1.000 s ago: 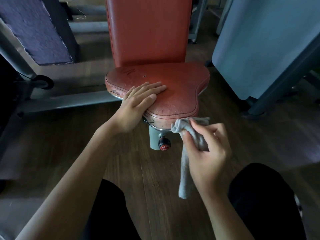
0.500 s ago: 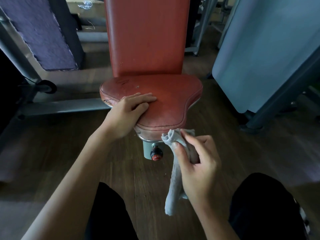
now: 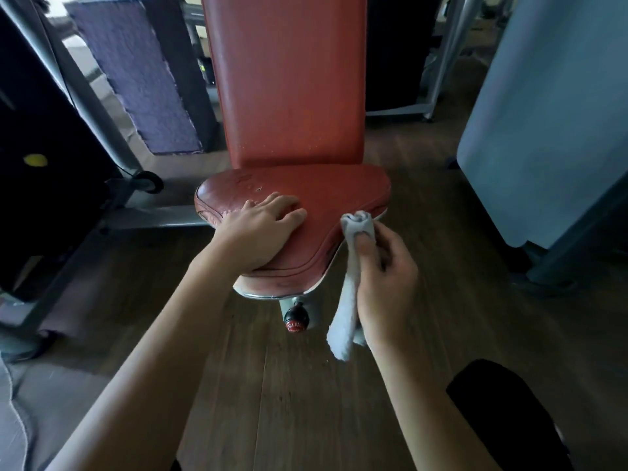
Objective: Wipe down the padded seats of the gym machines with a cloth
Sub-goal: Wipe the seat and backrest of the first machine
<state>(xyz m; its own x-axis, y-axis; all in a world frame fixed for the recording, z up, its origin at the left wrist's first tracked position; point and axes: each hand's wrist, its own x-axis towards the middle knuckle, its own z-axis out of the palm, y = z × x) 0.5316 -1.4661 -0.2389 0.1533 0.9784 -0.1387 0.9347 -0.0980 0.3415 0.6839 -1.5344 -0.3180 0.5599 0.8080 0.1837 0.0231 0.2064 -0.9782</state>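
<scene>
A worn red padded seat [image 3: 336,198] with an upright red backrest [image 3: 289,79] stands in the middle of the view. My left hand [image 3: 261,229] rests palm down on the seat's front left part, fingers loosely bent over the pad. My right hand [image 3: 384,277] grips a bunched grey-white cloth [image 3: 353,266] between thumb and fingers. The cloth's top touches the seat's right front edge and its tail hangs down toward the floor.
Below the seat sits a black and red adjustment knob [image 3: 296,321] on a grey post. A purple pad [image 3: 142,79] and grey frame bars [image 3: 81,96] stand at left, a light blue panel [image 3: 543,113] at right. The floor [image 3: 289,402] is dark wood.
My right hand has carried the cloth up and to the right, from below the seat's front to its right front edge. My left hand slid back slightly, fingers curling. The camera tilted up.
</scene>
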